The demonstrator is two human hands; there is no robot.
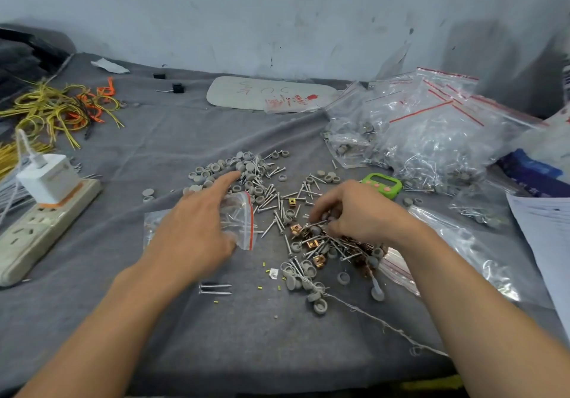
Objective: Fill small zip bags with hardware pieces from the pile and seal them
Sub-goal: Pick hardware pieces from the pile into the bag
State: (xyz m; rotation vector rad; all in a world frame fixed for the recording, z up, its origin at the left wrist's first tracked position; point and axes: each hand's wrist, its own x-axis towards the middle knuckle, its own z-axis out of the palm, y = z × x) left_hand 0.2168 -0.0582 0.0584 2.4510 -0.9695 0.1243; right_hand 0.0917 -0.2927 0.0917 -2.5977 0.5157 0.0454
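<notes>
Left hand (pixel 197 231) is covering most of the zip bag (pixel 242 221), so no idea if it's gripping it or just lying on top. The stuff inside is blurring into glare. Right hand (pixel 354 212) is curling down into the pile (pixel 277 209), hiding whatever's under the fingertips, and it's blocking half the green timer (pixel 382 183). Power strip (pixel 37 228) is running off the left edge, and the paper (pixel 546 237) is going off the right. Red print on the flat pouch (pixel 268 93) at the back is coming out too small to read.

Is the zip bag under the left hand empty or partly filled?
Partly filled: screws show through the clear zip bag under the left hand.
</notes>
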